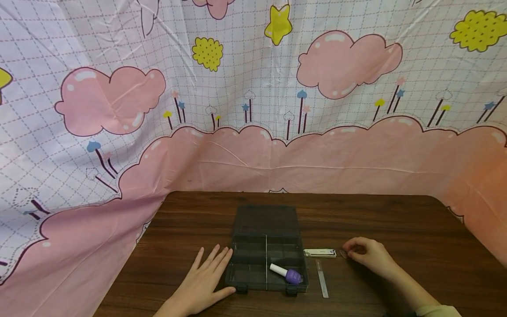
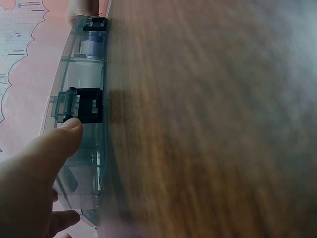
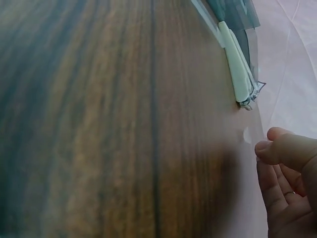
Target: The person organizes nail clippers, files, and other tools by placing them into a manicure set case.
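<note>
My left hand (image 1: 202,281) lies with fingers spread and straight at the left side of a dark see-through compartment box (image 1: 248,274). Its thumb touches the front wall by a black latch (image 2: 90,105). The box lid (image 1: 266,220) is folded back. In the front right compartment a purple nail polish bottle (image 1: 294,276) with a white cap lies tilted. To the right, my right hand (image 1: 368,253) pinches a small, thin, clear oval piece (image 1: 343,254) between thumb and forefinger. A nail clipper (image 1: 320,252) lies just left of those fingertips.
A slim, clear nail-file-like strip (image 1: 322,279) lies on the brown wooden table (image 1: 356,215), right of the box. Behind the table hangs a pink and white cloth (image 1: 317,163) with cloud prints, which also runs along both sides.
</note>
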Available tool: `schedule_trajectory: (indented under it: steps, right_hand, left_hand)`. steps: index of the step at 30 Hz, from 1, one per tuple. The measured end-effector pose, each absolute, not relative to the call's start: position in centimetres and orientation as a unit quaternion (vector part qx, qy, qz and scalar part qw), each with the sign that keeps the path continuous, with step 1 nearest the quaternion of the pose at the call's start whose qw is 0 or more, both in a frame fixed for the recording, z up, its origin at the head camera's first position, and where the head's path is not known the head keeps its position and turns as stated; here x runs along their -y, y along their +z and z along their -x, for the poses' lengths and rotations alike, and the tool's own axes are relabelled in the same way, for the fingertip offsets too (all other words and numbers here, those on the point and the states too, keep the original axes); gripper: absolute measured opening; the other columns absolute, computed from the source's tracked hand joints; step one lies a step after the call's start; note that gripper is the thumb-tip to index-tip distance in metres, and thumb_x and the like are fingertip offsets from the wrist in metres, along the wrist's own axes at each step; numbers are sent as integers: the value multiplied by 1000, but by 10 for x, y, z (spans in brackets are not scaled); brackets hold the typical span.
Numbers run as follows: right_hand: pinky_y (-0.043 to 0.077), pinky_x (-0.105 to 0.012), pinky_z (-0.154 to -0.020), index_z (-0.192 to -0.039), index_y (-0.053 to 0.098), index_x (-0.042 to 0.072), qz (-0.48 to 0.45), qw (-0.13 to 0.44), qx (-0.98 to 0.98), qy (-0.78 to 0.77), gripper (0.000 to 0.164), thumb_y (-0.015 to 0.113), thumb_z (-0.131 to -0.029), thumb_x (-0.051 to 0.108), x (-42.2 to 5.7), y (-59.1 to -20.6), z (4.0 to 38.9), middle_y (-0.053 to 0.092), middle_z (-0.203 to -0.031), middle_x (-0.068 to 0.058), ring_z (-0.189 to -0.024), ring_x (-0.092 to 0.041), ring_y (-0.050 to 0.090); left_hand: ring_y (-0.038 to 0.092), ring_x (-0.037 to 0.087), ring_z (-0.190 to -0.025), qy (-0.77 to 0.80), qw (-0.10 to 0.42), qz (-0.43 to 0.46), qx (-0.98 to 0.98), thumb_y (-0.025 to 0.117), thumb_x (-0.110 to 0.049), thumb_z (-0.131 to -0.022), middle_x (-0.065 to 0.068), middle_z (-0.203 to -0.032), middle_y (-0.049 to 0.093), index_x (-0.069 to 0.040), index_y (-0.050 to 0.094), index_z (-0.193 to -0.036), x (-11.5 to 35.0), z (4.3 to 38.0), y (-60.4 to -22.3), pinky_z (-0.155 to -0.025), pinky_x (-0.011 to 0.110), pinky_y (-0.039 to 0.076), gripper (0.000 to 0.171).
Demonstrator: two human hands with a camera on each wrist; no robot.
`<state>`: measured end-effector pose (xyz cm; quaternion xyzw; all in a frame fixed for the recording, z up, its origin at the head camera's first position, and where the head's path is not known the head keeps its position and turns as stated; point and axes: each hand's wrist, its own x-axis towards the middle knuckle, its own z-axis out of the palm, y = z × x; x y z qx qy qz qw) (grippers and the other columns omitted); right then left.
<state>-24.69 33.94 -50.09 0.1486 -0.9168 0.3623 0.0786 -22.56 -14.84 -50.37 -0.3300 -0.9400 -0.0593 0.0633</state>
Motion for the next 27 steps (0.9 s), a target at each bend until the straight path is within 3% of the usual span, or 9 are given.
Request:
schedule_trajectory:
  steps: [15, 23, 27]
  right_hand:
    - [55, -23, -71, -103, 68, 3, -186, 138, 901, 366, 23, 70, -82, -6, -314, -473, 260, 68, -95, -7, -82, -9, 62]
    - [56, -29, -74, -107, 68, 5, -208, 107, 874, 426, 20, 68, -87, 1, -280, -457, 269, 68, -98, -11, -86, -14, 63]
    - [56, -30, -76, -107, 68, 3, -217, 92, 864, 446, 20, 68, -87, 2, -264, -453, 273, 68, -100, -11, -87, -16, 64]
  left_hand:
    - [14, 29, -144, -61, 58, 331, 940, 37, -71, -90, 7, -157, 21, -13, 14, -155, 148, 227, -504, -110, 63, 5, 90]
    - [15, 30, -144, -68, 60, 331, 939, 38, -70, -90, 7, -157, 21, -12, 15, -154, 148, 226, -504, -110, 63, 5, 90]
    - [15, 30, -144, -71, 60, 330, 939, 39, -69, -90, 8, -157, 21, -12, 16, -154, 148, 226, -504, -111, 60, 0, 89]
